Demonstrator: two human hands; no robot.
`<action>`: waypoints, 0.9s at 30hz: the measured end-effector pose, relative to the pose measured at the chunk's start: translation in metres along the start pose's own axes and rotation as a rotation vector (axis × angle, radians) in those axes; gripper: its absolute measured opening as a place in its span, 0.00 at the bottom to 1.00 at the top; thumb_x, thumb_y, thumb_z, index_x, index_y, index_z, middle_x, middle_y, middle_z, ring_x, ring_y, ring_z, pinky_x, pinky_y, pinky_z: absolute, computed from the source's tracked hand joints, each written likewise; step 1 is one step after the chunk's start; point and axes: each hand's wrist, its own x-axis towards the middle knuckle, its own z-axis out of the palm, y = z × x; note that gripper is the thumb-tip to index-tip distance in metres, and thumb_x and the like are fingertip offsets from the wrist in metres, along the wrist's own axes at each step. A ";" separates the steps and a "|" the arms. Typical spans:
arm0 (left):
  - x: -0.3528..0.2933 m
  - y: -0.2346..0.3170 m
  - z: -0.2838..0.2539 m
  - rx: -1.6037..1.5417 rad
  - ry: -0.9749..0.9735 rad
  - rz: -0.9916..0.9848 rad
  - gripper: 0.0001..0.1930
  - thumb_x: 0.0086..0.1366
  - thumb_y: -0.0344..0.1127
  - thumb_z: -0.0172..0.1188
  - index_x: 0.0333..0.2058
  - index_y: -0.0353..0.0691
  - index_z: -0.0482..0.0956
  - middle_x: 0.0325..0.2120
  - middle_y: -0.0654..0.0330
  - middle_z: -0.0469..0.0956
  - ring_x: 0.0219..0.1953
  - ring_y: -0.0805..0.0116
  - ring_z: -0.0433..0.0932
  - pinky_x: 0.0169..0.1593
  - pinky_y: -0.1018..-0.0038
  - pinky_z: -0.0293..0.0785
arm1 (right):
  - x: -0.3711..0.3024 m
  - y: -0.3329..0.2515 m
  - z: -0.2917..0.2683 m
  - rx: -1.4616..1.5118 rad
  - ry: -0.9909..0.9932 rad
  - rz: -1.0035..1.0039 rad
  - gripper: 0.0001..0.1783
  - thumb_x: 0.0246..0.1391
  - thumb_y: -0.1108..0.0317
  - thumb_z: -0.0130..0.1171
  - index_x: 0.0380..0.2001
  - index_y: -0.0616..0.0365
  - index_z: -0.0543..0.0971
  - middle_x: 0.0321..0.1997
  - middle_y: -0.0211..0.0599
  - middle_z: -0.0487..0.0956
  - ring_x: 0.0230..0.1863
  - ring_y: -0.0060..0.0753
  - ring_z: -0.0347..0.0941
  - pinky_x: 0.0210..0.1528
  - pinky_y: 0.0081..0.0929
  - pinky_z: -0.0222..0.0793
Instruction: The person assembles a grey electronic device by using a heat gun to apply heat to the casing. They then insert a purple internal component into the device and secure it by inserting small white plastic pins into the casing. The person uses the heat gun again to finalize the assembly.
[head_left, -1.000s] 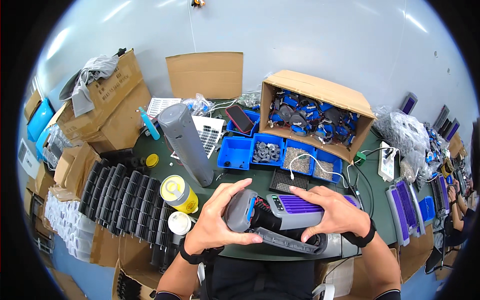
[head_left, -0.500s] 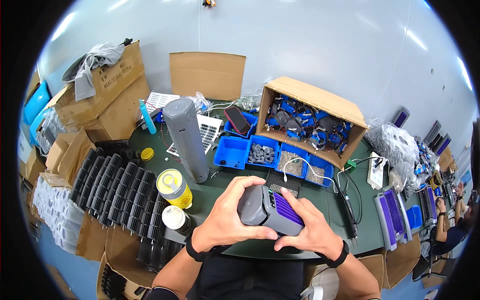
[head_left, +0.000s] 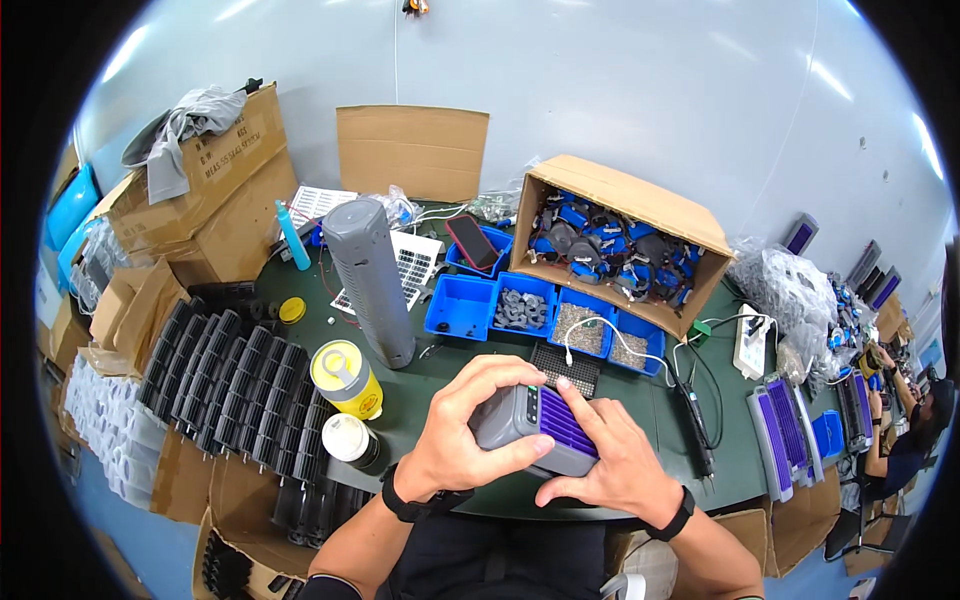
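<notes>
Table (head_left: 415, 390): dark green top, flat and smooth; its near edge runs in front of the person.
Carton (head_left: 640, 195): brown corrugated card, on its side near the far edge, full of blue and grey parts.
Rollers (head_left: 260, 390): black, ribbed, cylindrical; packed in rows at the left edge.
Column (head_left: 370, 290): tall grey cylinder, standing left of the middle.
Unit (head_left: 552, 420): held in both hands over the near edge, seen nearly end-on. Rounded grey casing, looks like hard plastic; purple slatted grille (head_left: 567, 428).
Handling (judged): stiff, moderate weight; smooth shell may slip, slats probably the weakest part. Best hold: casing end and solid flanks, off the slats.
Left hand (head_left: 455, 425): half open, curled round the grey end, thumb across the near side.
Right hand (head_left: 630, 465): spread wide round the grille side, forefinger against it; thumb by the lower edge, contact unclear.
Trays (head_left: 465, 290): blue, boxy plastic, rowed before the carton.
Driver (head_left: 693, 420): slim black stick, corded, toward the right edge.
</notes>
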 end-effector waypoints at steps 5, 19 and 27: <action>-0.003 -0.007 -0.001 -0.035 0.038 0.011 0.46 0.41 0.51 0.89 0.57 0.34 0.80 0.53 0.49 0.80 0.56 0.56 0.80 0.61 0.64 0.76 | 0.006 0.015 -0.019 0.160 -0.160 0.026 0.71 0.37 0.29 0.78 0.79 0.54 0.59 0.44 0.48 0.78 0.44 0.52 0.75 0.54 0.44 0.72; -0.004 -0.020 0.003 -0.178 0.034 -0.111 0.80 0.19 0.70 0.84 0.71 0.31 0.60 0.56 0.49 0.78 0.58 0.61 0.79 0.65 0.65 0.72 | 0.007 0.034 -0.016 0.327 -0.175 0.073 0.72 0.37 0.26 0.77 0.79 0.52 0.59 0.43 0.45 0.78 0.44 0.49 0.75 0.53 0.44 0.72; -0.007 -0.023 0.004 -0.220 0.041 -0.095 0.74 0.22 0.61 0.90 0.71 0.36 0.65 0.55 0.51 0.78 0.56 0.63 0.80 0.60 0.66 0.76 | 0.005 0.009 -0.008 0.042 -0.049 0.013 0.73 0.33 0.26 0.76 0.77 0.56 0.62 0.42 0.43 0.77 0.42 0.46 0.73 0.50 0.43 0.72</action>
